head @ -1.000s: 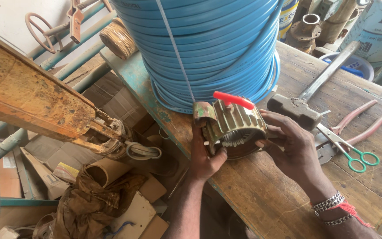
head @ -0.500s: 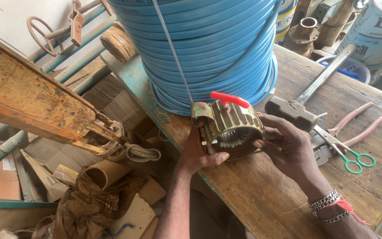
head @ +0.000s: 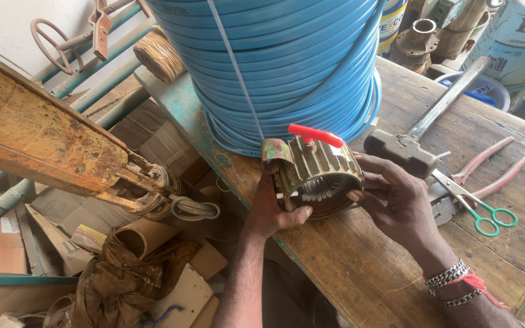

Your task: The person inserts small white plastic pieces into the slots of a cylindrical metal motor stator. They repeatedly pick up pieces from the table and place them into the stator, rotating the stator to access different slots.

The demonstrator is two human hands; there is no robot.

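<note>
A: Where is the ribbed metal motor casing (head: 316,181)?

B: At the near edge of the wooden tabletop (head: 360,267), just in front of a big coil of blue hose (head: 287,61). The left hand (head: 271,209) wraps closed around its left side, thumb under the open end. The right hand (head: 396,194) curls loosely on the right rim.

A: How to handle it well?

B: Probably keep both hands on opposite sides and the casing over the tabletop, clear of the hammer (head: 405,149) and scissors (head: 475,206).

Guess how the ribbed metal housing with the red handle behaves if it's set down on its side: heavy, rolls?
The ribbed housing looks like cast metal, so probably heavy and stiff; both the left hand and right hand support it. Its round body might roll on the bench, though the red handle and lug would likely stop it.
</note>
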